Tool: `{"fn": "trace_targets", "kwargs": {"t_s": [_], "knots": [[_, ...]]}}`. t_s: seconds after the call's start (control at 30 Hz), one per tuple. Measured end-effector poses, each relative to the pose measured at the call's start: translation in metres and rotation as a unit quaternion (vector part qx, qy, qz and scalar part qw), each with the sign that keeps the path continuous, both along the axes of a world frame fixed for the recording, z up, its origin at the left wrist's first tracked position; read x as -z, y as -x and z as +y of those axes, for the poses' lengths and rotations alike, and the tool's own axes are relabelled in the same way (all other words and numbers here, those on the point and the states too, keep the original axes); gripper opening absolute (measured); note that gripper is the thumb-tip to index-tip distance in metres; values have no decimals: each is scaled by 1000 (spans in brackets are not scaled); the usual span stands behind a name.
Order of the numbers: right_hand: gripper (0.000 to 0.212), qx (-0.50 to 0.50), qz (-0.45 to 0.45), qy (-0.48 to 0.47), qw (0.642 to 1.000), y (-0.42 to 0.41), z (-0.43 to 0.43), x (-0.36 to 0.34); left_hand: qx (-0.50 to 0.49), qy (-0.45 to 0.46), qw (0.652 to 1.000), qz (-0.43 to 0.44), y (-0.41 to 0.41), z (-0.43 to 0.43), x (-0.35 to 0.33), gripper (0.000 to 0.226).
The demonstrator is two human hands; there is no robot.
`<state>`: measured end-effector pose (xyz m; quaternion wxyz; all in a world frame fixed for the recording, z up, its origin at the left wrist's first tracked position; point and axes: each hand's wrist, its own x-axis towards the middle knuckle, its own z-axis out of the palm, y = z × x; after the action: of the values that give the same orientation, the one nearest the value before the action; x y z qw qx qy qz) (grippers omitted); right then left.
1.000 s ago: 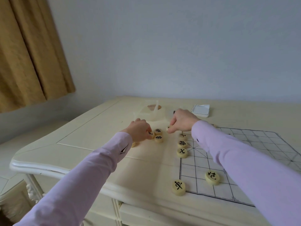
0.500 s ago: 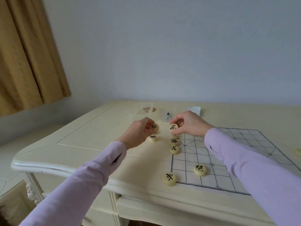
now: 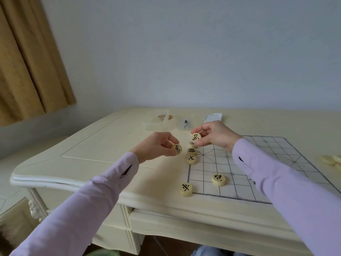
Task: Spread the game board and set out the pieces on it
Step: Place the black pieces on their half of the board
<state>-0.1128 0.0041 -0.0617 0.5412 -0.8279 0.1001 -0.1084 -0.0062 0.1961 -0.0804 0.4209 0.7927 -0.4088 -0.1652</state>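
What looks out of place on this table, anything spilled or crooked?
Nothing looks spilled or damaged. The board lies flat. The corner piece sits close to the front edge of the table, and a loose pile lies off the board at the right, probably just not placed yet.

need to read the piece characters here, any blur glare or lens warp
Head view: soft even light, no glare; characters on the left piece and right piece, held in the left hand and right hand, read sharply; wide-angle warp bows the table edge and slants the curtain; loose pieces at the right border look smeared.
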Motion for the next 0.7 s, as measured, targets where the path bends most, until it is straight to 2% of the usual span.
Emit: {"fn": "trace_targets", "kwargs": {"t_s": [0.23,0.47,0.7], "knots": [[40,15,0,-128,992,9,2,14,33,-56,988,141,14,-4,1,17],[40,21,18,-188,982,21,0,19,57,-139,971,184,30,-15,-1,9],[32,13,20,-191,981,28,0,23,54,-164,968,184,33,-16,-3,10]]}}
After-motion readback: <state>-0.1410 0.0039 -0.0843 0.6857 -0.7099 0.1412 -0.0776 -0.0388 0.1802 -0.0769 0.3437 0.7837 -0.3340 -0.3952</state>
